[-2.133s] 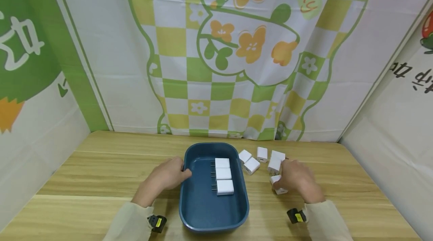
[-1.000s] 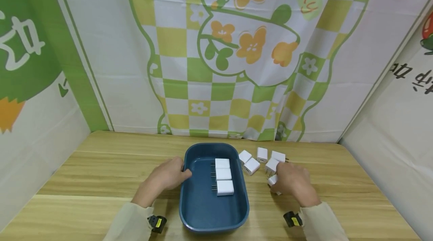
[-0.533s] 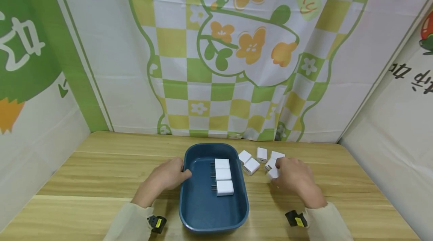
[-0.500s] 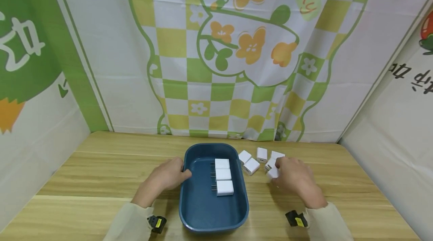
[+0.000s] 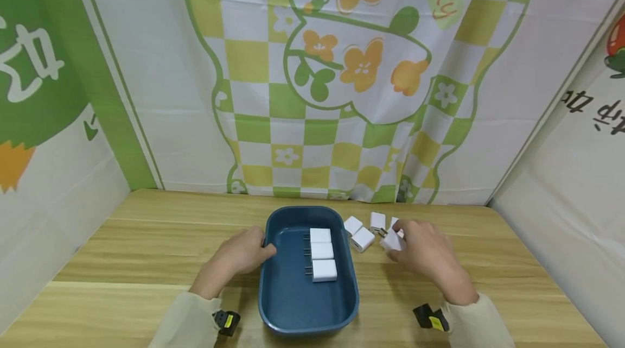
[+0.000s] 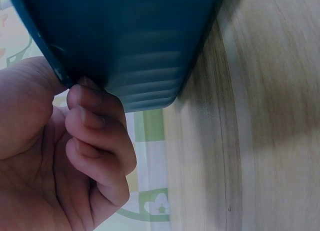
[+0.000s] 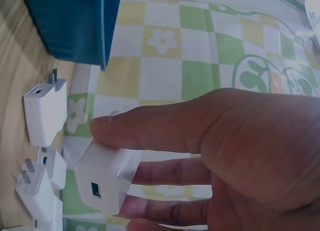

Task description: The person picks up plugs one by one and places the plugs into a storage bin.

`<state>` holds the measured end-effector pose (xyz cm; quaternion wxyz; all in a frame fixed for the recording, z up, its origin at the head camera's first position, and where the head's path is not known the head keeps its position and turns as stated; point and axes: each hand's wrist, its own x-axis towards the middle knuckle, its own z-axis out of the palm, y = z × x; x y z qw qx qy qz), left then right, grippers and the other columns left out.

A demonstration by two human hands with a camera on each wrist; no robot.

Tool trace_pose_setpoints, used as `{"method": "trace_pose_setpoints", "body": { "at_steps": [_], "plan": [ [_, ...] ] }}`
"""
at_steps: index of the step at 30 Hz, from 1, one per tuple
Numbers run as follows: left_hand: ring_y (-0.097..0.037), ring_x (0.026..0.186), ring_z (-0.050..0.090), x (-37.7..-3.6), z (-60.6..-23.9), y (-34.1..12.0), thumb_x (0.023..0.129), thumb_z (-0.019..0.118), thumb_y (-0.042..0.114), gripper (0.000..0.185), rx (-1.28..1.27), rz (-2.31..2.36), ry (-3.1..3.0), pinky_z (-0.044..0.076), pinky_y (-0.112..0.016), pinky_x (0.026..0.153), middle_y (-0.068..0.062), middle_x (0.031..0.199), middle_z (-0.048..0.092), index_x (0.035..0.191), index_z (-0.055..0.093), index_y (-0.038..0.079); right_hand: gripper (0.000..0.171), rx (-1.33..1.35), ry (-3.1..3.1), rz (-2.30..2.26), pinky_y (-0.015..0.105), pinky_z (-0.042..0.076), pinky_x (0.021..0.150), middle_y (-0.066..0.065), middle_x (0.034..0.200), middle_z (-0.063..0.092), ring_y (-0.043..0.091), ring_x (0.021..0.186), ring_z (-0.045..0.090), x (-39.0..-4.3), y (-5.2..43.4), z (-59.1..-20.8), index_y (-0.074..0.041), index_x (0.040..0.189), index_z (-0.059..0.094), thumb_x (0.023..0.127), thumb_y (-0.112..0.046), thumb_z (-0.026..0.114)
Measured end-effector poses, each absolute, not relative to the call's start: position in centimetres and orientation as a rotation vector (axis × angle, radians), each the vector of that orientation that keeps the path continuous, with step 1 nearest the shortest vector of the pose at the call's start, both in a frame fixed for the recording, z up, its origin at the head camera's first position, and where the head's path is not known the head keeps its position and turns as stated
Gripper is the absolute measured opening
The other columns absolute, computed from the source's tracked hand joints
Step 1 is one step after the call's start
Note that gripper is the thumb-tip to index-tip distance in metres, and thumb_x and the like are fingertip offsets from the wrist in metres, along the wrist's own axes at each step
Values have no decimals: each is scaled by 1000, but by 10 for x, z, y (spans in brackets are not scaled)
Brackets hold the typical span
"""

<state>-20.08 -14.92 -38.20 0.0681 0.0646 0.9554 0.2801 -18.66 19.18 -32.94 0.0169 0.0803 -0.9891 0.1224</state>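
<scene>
My right hand (image 5: 426, 250) pinches a white charger plug (image 5: 392, 241) between thumb and fingers, right of the bin. Its metal prongs point up and left in the head view; the right wrist view shows a USB port in the plug's (image 7: 102, 178) near end. On the other side, my left hand (image 5: 240, 253) grips the left rim of a dark blue bin (image 5: 305, 307), thumb over the edge and fingers curled under it outside, as the left wrist view shows. Three white chargers (image 5: 322, 251) lie in a column inside the bin, prongs to the left.
Between the bin and my right hand, several loose white chargers (image 5: 362, 240) lie on the wooden table (image 5: 146, 239), one partly hidden behind my fingers. A patterned curtain (image 5: 317, 141) hangs at the table's back edge. Cloth panels stand on both sides.
My right hand has picked up the nearest loose charger, moved slightly back and left, and turned it so that its prongs show. My left hand and the bin have stayed put.
</scene>
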Motion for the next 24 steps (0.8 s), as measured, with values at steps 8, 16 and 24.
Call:
{"method": "trace_pose_setpoints", "body": {
  "at_steps": [8,16,24],
  "plan": [
    [-13,47,37,-201,-383,-150,94,62,21,39,191,851,2877,29,-27,47,2,53,39,59,47,13,40,324,-2991,373,35,42,57,10,96,70,21,77,60,-183,185,-324,-9,113,72,79,-27,85],
    [-13,47,38,-200,-381,-150,95,62,21,39,200,844,2877,30,-27,47,2,53,40,60,48,13,44,408,-2931,359,36,46,60,6,92,70,25,82,65,-179,178,-322,-9,114,73,78,-30,87],
    [-13,47,38,-199,-380,-149,94,62,21,38,197,847,2874,29,-27,47,2,53,39,60,47,13,41,478,-2887,418,36,45,63,2,90,68,23,84,62,-174,171,-322,-11,110,73,77,-29,88]
  ]
}}
